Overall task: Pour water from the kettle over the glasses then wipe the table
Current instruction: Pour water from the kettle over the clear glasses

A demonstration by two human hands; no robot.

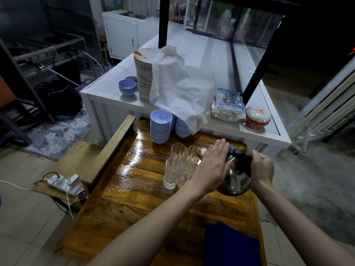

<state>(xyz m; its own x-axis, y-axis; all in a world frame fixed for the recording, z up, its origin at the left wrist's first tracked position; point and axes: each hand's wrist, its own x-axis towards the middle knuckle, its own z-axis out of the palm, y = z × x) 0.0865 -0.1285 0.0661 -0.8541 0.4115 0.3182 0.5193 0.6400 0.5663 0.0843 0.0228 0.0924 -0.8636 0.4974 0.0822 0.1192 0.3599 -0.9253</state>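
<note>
A steel kettle (pixel 237 180) is tilted to the left over a cluster of several clear ribbed glasses (pixel 172 169) on the wooden table (pixel 134 189). My right hand (pixel 262 167) grips the kettle's black handle. My left hand (pixel 213 167) lies flat with fingers together against the kettle's lid and left side, partly hiding the spout and the nearer glasses. The table's far half is wet and glossy. A folded blue cloth (pixel 230 246) lies on the table's near right corner.
Stacks of lilac bowls (pixel 161 127) stand at the table's far end. Behind it a white counter (pixel 269 131) carries a stack of plates (pixel 144 75) draped in white cloth, a plastic bag and a red-and-white tub. A power strip (pixel 64 184) sits on a low bench at left.
</note>
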